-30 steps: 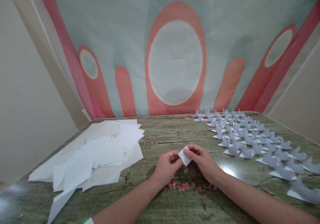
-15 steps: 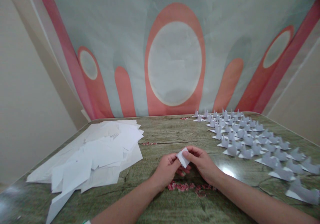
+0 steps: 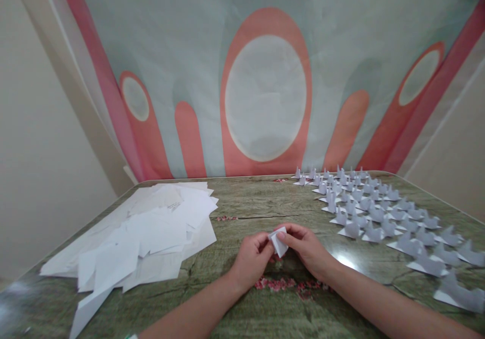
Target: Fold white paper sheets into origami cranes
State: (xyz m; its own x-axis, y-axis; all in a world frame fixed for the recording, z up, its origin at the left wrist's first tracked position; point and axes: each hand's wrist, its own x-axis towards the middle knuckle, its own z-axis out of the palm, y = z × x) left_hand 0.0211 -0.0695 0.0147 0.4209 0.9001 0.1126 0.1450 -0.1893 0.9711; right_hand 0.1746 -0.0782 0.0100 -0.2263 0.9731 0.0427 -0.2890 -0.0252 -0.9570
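A small folded piece of white paper [image 3: 279,243] is pinched between my two hands, just above the middle of the table's near half. My left hand [image 3: 253,255] grips its left lower side with thumb and fingers. My right hand [image 3: 303,244] has its thumb pressed on the paper's front, the fingers curled behind it. Layers of the fold show at the top left of the paper. The fingertips behind the paper are mostly hidden.
To the left lies a spread pile of white paper sheets [image 3: 159,233]. Rows of folded white paper figures [image 3: 373,233] stand along the right side. The wood-patterned table [image 3: 250,197] reaches a printed backdrop [image 3: 204,51] at the far edge.
The folded paper has turned slightly in my hands, and a flap now stands apart at its upper left. My left fingers have drawn in behind it.
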